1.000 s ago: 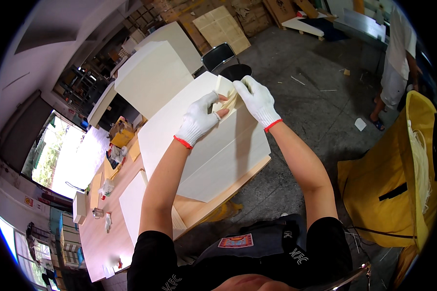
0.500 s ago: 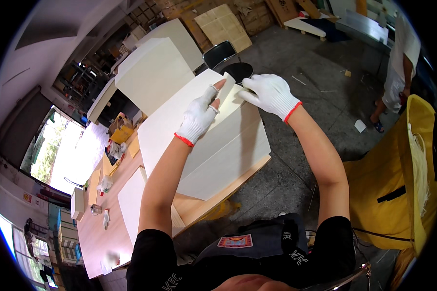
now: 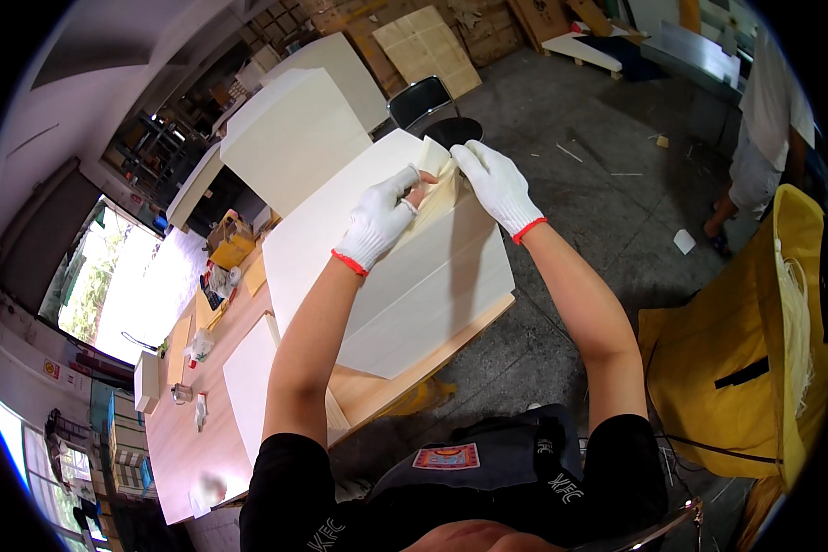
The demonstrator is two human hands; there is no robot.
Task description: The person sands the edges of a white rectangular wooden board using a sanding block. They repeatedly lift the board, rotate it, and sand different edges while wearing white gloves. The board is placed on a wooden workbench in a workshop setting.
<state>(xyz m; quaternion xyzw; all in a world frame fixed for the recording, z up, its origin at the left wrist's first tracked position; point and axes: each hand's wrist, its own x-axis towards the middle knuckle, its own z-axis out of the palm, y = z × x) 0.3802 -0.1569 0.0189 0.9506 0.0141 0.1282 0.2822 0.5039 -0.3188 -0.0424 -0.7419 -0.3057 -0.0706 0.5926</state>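
Note:
A large white block with a stepped front [image 3: 414, 304], perhaps stacked sheets or panels, rests on a wooden table. Along its upper edge a thin cream sheet [image 3: 442, 195] is lifted and creased. My left hand [image 3: 382, 216], in a white knit glove with bare thumb and fingertips, curls its fingers on the sheet's fold. My right hand [image 3: 495, 182], also gloved with a red cuff, has its fingers closed together at the sheet's far right corner. What its fingertips pinch is partly hidden.
The wooden table [image 3: 184, 451] carries a white board, bags and small items at left. Behind stand another white block [image 3: 294, 138] and a black chair [image 3: 421, 103]. A yellow cloth sack [image 3: 708, 368] stands right; another person [image 3: 759, 156] is at the far right.
My right hand has drawn slightly left and turned more upright at the corner. My left fingers have curled in, and the cream sheet is more crumpled. The person at right shifted.

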